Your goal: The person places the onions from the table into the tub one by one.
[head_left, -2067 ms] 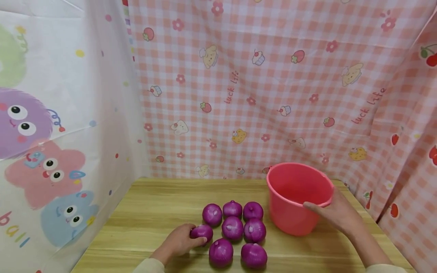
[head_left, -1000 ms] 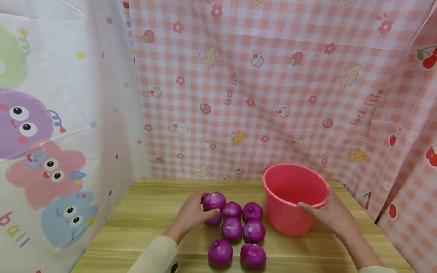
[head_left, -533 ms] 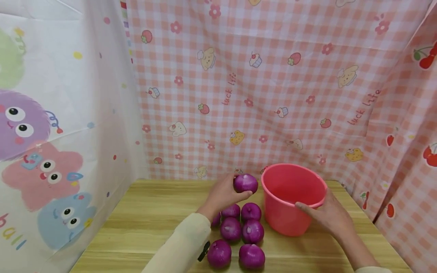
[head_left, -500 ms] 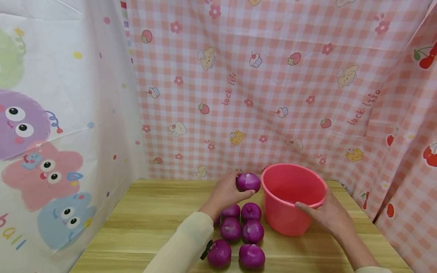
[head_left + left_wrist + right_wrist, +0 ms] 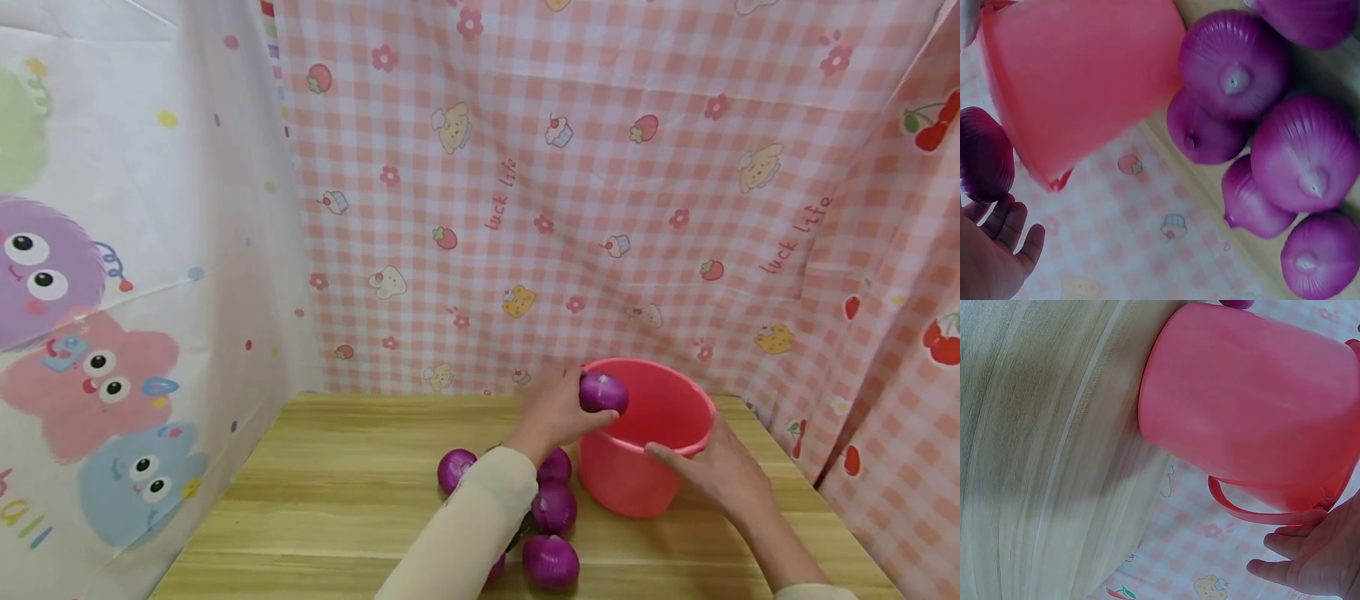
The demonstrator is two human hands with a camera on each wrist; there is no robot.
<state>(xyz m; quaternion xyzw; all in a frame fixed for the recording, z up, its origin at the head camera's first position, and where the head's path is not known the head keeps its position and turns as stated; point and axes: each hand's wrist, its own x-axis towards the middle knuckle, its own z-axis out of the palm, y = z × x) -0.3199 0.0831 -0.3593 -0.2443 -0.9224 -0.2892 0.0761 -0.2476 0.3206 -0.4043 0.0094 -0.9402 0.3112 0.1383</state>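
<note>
My left hand (image 5: 555, 412) pinches a purple onion (image 5: 603, 392) between thumb and fingers, over the left rim of a pink bucket (image 5: 630, 479). The left wrist view shows that onion (image 5: 985, 155) beside the bucket's rim, above my fingers. On the bucket's right side my right hand (image 5: 723, 471) grips the rim, thumb over the edge and fingers outside. Several more purple onions (image 5: 555, 507) lie on the table left of the bucket, partly hidden by my left sleeve. The right wrist view shows the bucket's handle (image 5: 1260, 516) hanging down near my right fingers.
A wood-grain table (image 5: 322, 475) carries everything. Behind it hangs a pink checked cloth (image 5: 420, 250), and a white cartoon-print cloth (image 5: 225, 208) hangs at the left. One onion (image 5: 456, 472) lies at the group's left edge.
My left hand has taken the onion from the left of the group, lifted it and carried it rightward to the bucket's rim. My right hand stays on the bucket.
</note>
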